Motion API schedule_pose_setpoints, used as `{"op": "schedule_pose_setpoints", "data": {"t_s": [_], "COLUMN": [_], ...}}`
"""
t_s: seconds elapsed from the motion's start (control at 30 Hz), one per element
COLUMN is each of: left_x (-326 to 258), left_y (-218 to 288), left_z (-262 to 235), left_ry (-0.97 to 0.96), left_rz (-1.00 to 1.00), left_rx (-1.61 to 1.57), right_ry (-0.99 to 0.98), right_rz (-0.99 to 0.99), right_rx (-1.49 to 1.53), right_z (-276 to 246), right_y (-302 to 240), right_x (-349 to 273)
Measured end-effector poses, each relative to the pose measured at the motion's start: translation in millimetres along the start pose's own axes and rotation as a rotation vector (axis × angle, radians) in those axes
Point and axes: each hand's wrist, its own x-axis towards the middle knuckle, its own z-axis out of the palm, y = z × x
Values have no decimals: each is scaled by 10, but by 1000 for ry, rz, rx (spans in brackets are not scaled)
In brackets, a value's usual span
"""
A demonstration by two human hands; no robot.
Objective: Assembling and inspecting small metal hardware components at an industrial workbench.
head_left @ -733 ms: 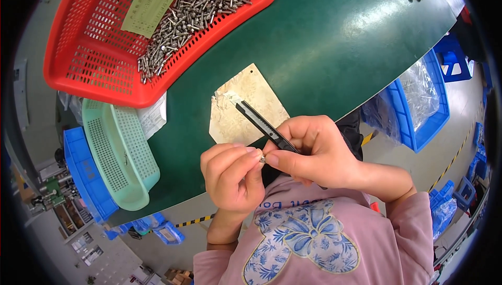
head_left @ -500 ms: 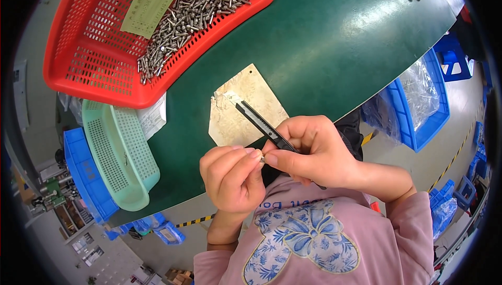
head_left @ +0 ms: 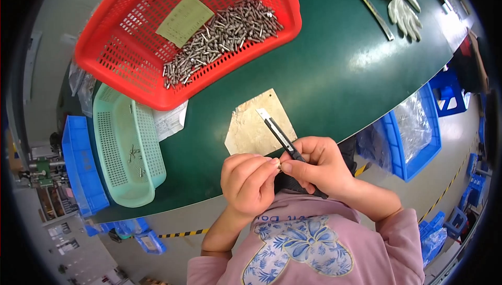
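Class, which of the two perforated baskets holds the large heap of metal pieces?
The red basket: its metal pieces lie heaped; the pale green basket holds only a few.

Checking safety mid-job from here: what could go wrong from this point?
The knife in the right hand has its blade out; a turn or slip could nick the bare left hand.
The tiny part pinched between both hands might drop and be hard to find.
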Motion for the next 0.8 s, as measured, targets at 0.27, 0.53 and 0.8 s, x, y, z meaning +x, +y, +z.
{"op": "schedule_pose_setpoints", "data": {"t_s": [0.27,0.53,0.8], "left_x": [-28,-143,49], "left_y": [-3,-549,-605], "left_z": [-306,-1590,-1601], "left_ry": [115,170,166], "left_rz": [-6,-635,-715], "left_rx": [94,608,679], "right_ry": [75,608,815], "right_rz": [-93,-503,-645], "right_rx": [-256,-1248,-1650], "right_z": [81,-788,-1171], "right_y": [-35,-455,-962], "right_x": [-71,211,853]}}
